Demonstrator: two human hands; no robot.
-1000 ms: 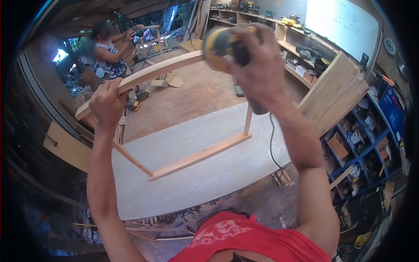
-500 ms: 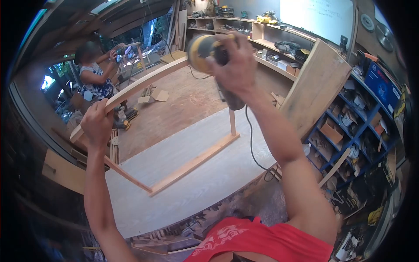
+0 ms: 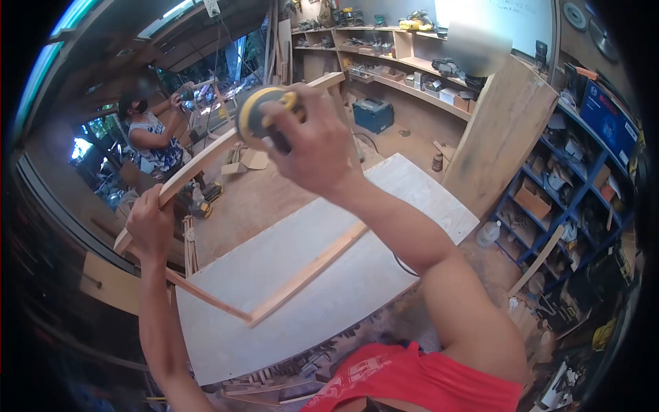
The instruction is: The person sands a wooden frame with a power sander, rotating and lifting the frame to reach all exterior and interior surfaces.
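Note:
My left hand (image 3: 149,218) is wrapped round the top rail of a light wooden frame (image 3: 199,165), near its left end. The frame stands upright, its bottom rail resting on a pale board (image 3: 226,350). My right hand (image 3: 312,144) grips a yellow and black sander (image 3: 252,115), whose round pad meets the top rail around its middle. The sander's rear body is hidden behind my hand and forearm. Part of the frame's far upright is covered by my right arm.
Another person (image 3: 147,134) stands at the back left, holding a power tool. A tall wooden plank piece (image 3: 501,130) and a blue compartment shelf (image 3: 549,185) stand on the right. A dark green toolbox (image 3: 373,115) sits on the floor behind. A white jug (image 3: 488,234) is beside the board.
My right hand has moved the sander leftward along the top rail, toward my left hand. My left hand keeps its hold. The view has shifted slightly, bringing the toolbox into sight.

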